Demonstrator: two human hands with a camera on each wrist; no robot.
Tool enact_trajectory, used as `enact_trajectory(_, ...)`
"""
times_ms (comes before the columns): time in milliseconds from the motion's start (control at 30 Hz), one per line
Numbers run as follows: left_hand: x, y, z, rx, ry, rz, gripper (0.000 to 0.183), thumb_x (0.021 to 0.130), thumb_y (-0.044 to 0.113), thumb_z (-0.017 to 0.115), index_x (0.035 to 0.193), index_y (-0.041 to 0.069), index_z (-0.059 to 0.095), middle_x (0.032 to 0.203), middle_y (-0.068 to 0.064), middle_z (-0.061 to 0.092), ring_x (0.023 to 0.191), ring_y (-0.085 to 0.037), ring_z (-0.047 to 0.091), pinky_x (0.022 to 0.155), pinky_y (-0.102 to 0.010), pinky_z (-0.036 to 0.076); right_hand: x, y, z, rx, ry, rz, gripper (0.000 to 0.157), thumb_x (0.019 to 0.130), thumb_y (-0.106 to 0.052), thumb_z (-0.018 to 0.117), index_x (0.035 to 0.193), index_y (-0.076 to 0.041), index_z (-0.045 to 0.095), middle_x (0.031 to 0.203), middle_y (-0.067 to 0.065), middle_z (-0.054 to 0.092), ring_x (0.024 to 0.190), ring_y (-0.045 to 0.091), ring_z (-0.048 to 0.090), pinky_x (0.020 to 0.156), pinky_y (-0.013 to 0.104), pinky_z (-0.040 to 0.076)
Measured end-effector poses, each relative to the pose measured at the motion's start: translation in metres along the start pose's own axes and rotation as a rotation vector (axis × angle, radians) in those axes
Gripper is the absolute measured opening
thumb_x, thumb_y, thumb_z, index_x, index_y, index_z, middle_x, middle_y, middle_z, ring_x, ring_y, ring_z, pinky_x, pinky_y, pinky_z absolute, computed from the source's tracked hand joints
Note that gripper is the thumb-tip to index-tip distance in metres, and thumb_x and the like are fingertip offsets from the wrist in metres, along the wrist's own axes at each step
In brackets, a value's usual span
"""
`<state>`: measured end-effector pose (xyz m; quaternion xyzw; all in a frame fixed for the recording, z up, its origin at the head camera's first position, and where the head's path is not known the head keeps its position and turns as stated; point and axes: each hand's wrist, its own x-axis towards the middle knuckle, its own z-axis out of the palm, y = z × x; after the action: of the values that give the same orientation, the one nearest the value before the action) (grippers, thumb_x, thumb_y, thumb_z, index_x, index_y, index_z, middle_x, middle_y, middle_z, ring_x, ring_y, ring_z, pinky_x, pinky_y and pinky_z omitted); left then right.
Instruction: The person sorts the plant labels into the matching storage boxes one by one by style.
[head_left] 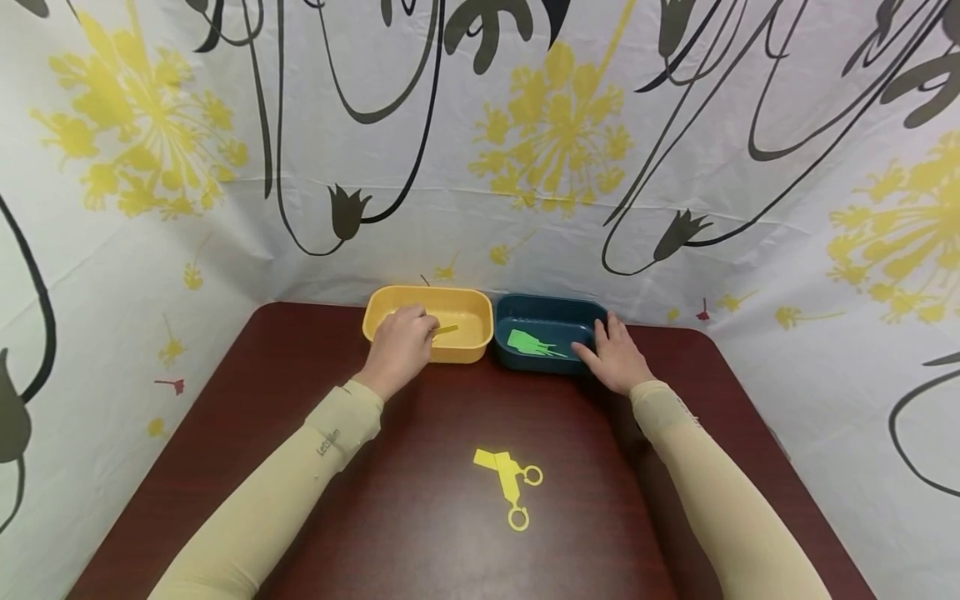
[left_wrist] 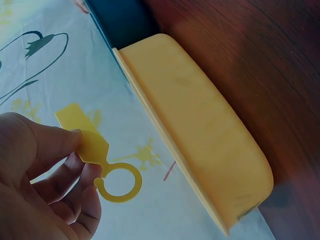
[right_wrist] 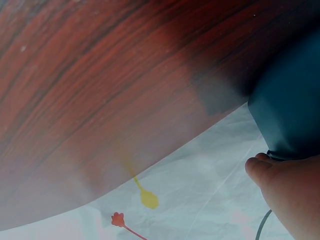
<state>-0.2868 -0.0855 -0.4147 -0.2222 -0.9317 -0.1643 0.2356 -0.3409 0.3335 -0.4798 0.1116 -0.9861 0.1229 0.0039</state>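
My left hand (head_left: 401, 346) is over the yellow tub (head_left: 474, 329) at the back of the table. Between thumb and fingers it pinches a yellow ring tag (left_wrist: 95, 145), a flat plate ending in an open loop, held above the rim in the left wrist view. My right hand (head_left: 618, 358) rests against the right end of the teal tub (head_left: 551, 363), fingers extended along the rim and thumb reaching over the near edge. Several green tags (head_left: 528, 342) lie bunched inside the teal tub. Two yellow tags (head_left: 510, 479) lie overlapping on the table, nearer me.
Both tubs stand side by side on the dark red-brown table (head_left: 420, 508), close to its back edge. A white sheet (head_left: 487, 167) with yellow and grey flower prints hangs behind and along both sides.
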Motion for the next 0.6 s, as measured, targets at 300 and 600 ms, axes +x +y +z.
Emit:
enact_trajectory(300, 0.005, -0.007, 0.001, 0.055, 0.004, 0.017, 0.014, 0.094, 0.002, 0.064, 0.094, 0.006, 0.077, 0.078, -0.004, 0.057, 0.069, -0.023, 0.054, 0.063, -0.037, 0.047, 0.001, 0.001, 0.000, -0.010, 0.001, -0.009, 0.100, 0.098, -0.073, 0.029, 0.158, 0.005, 0.012, 0.164, 0.028, -0.005, 0.151, 0.045, -0.001, 0.116, 0.062, 0.012)
enact_trajectory(600, 0.011, -0.014, 0.002, 0.098, 0.015, 0.038, 0.015, 0.092, -0.002, 0.063, 0.092, 0.004, 0.076, 0.079, -0.006, 0.057, 0.068, -0.023, 0.052, 0.062, -0.035, 0.045, -0.001, -0.002, -0.001, -0.001, 0.004, -0.007, 0.098, 0.099, -0.071, 0.032, 0.158, 0.005, 0.014, 0.164, 0.028, -0.004, 0.150, 0.046, 0.000, 0.116, 0.063, 0.013)
